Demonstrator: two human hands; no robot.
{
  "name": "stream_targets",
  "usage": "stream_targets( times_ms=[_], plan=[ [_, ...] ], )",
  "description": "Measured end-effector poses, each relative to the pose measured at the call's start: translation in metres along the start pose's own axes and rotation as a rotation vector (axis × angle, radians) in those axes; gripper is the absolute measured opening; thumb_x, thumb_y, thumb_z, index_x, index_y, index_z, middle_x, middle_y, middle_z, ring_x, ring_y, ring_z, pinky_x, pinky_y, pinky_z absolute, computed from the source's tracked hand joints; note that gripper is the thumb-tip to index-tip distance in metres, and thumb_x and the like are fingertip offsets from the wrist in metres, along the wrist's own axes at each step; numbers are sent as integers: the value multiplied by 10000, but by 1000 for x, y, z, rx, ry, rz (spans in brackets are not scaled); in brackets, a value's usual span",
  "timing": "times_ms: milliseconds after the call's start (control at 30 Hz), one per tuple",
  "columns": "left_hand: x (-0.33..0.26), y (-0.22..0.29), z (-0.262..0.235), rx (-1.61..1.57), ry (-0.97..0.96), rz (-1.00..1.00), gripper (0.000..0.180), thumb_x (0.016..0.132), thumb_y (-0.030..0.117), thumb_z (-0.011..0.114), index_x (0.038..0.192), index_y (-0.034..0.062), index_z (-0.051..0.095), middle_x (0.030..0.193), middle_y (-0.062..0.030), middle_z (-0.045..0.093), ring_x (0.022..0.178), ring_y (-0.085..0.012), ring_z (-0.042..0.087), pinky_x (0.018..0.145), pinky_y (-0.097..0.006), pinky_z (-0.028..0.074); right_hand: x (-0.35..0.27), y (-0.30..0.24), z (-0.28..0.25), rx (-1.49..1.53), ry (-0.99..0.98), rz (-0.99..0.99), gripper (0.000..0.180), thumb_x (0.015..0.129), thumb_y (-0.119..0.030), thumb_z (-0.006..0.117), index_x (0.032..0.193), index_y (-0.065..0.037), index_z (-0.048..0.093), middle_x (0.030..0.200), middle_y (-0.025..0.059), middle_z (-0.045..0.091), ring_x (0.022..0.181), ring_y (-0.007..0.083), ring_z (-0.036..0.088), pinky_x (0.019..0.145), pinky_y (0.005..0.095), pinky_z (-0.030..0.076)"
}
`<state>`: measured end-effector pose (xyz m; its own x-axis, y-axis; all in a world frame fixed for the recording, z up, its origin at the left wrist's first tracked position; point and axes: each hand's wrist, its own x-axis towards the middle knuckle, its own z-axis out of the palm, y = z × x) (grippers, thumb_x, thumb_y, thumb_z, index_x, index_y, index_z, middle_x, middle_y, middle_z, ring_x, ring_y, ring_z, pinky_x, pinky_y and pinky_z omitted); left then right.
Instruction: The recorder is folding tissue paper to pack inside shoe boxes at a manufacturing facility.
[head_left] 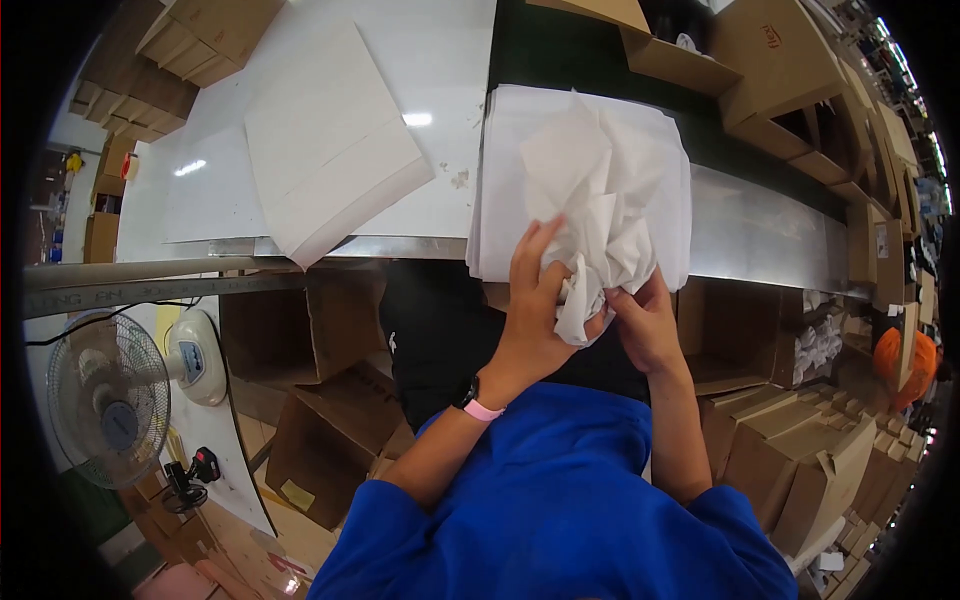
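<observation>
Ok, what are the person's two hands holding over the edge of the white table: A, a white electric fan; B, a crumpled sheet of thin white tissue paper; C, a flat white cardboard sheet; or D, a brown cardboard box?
B: the left hand and right hand both grip the crumpled sheet of thin white tissue paper.

We see crumpled tissue paper (600,200) in plain white; beneath it, the stack of sheets (495,180) is white too; left of that stack, the flat board (330,150) is off-white on a glossy white table (440,60); below the stack, our sleeves (560,500) are solid bright blue, the wristband (482,409) pink; the boxes (800,460) right of it are brown; far left, the fan (110,395) is white with a blue hub.
</observation>
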<state>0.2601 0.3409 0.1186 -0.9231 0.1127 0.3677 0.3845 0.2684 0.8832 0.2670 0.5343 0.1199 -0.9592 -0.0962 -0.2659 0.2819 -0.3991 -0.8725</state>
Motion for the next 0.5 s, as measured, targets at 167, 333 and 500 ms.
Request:
stream_targets(
  times_ms=[167,333,500],
  plan=[
    [-16,-7,2,-524,-277,-400,952,993,334,932,1722,91,370,1744,-200,408,1653,-374,407,1291,-511,424,2,5,-6,-92,44,-63,679,1074,-15,749,1692,-5,467,1588,101,650,1465,203,624,1222,401,502],
    [-19,6,4,-991,-32,-627,956,1090,380,838,1786,105,243,1675,-141,485,1566,-271,483,1271,-435,439,0,5,11,-275,-39,-133,541,1066,14,714,1583,-33,561,1429,57,670,1344,148,642,1142,341,526],
    [-21,-18,-1,-1135,77,-724,570,1201,318,673,1663,51,474,1472,-76,678,1317,-152,666,1106,-340,556,0,-8,22,-372,-193,-41,662,1012,-73,835,1603,-20,541,1529,113,613,1410,225,619,1179,386,509]
  ],
)
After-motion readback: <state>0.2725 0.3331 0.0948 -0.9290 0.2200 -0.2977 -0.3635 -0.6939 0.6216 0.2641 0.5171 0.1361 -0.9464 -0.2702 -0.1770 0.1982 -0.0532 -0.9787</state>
